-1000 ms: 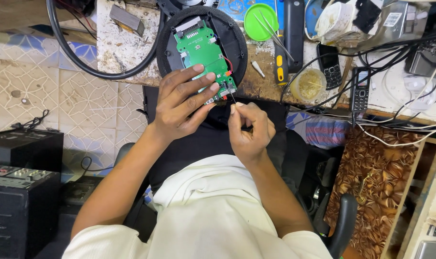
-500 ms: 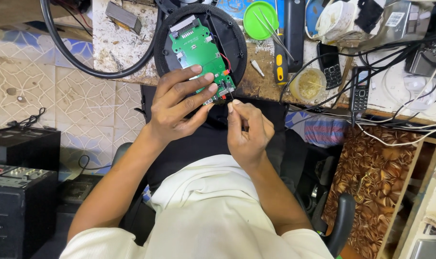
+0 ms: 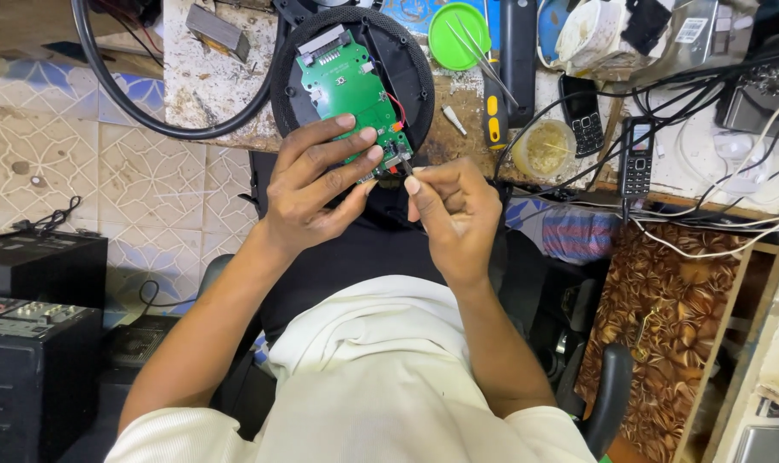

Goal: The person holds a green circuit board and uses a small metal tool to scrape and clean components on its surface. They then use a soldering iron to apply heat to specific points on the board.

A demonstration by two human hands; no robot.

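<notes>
My left hand [image 3: 317,184] grips the near end of a green circuit board [image 3: 342,86], fingers laid over its lower edge. The board rests in a round black speaker housing [image 3: 407,64] at the bench edge, with red and black wires at its right corner. My right hand [image 3: 449,210] is pinched around a thin pointed tool [image 3: 404,165] whose tip touches the board's near right corner, beside my left fingertips. Most of the tool is hidden inside the fist.
On the worn bench [image 3: 214,81] lie a green lid [image 3: 458,34] with tweezers, a yellow-handled screwdriver [image 3: 495,111], a small tub [image 3: 544,150], two keypad phones [image 3: 637,159] and tangled cables. A black cable loop [image 3: 149,120] hangs left. Black audio boxes [image 3: 38,326] stand on the floor.
My view and both hands have shifted slightly; the right hand's tool tip stays at the board's near corner. The left hand keeps its hold.
</notes>
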